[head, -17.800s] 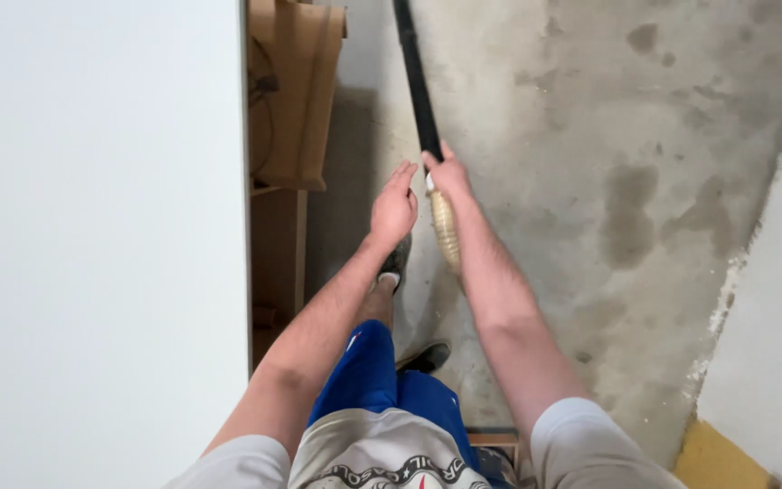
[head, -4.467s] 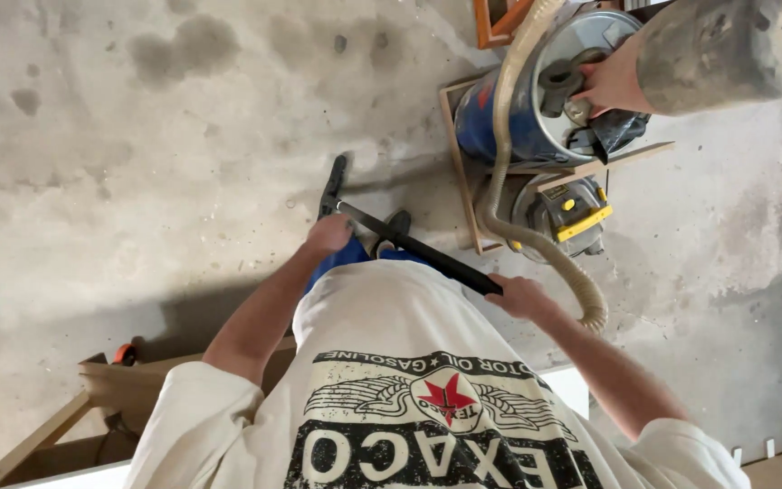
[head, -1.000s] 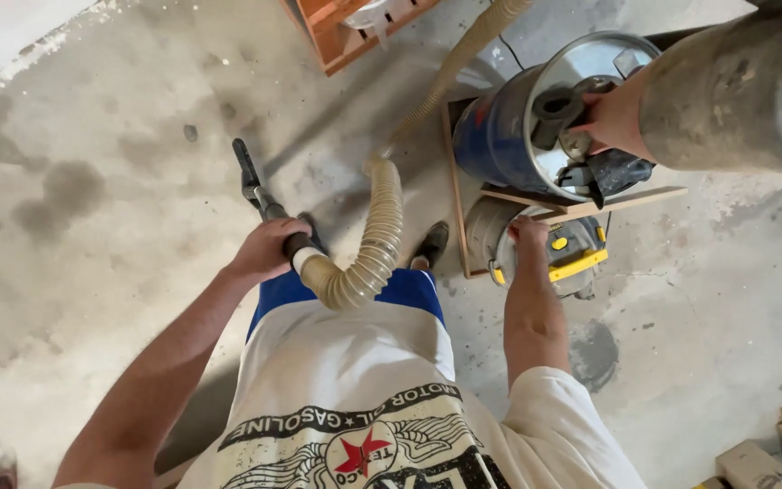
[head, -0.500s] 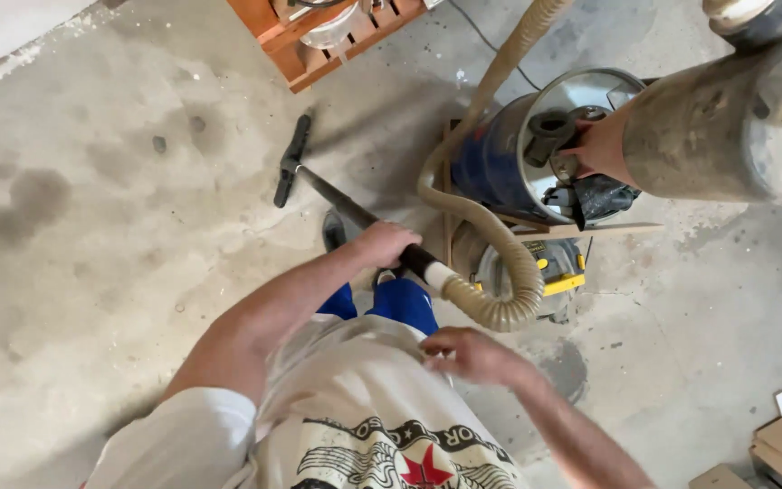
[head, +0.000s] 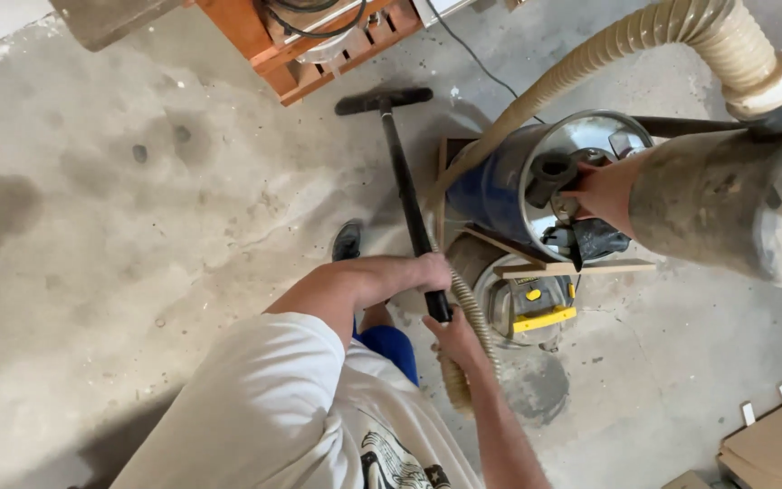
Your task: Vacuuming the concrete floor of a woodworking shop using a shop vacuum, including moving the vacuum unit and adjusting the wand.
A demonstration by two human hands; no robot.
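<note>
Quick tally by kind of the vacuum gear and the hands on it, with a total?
Hands on the wand: 2, left hand and right hand
Black wand with floor nozzle: 1
Ribbed beige hoses: 2, thin hose, thick hose
Blue drum: 1
Total: 6

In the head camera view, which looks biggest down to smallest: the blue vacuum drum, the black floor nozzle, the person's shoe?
1. Blue vacuum drum, clearly largest.
2. Black floor nozzle.
3. Shoe, smallest, though only partly visible, and not far off the nozzle.
All three sit at about floor level, so nearness hardly skews this.
</note>
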